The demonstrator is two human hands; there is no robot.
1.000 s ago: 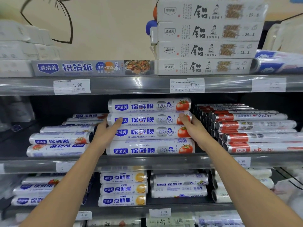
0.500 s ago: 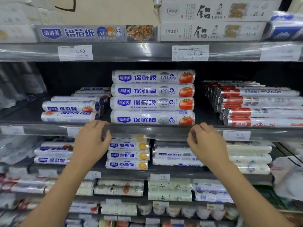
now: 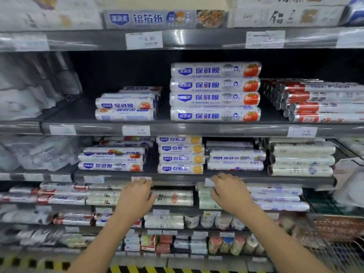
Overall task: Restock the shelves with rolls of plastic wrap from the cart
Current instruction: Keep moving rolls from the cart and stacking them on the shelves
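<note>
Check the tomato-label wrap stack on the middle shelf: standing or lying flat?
Lying flat: the four tomato-label rolls lie sideways, stacked one atop another on the shelf, labels facing out.

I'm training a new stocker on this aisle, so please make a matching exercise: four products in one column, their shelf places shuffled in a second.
Things:
1. tomato-label rolls
2. red-banded rolls
3. orange-slice rolls
4. blue foil box

Places:
A. topmost shelf in view
B. two shelves under the foil, centre
C. right end of the shelf just under the foil
D. centre of the shelf just under the foil

Pairs: 1-D; 2-C; 3-B; 4-A
</note>
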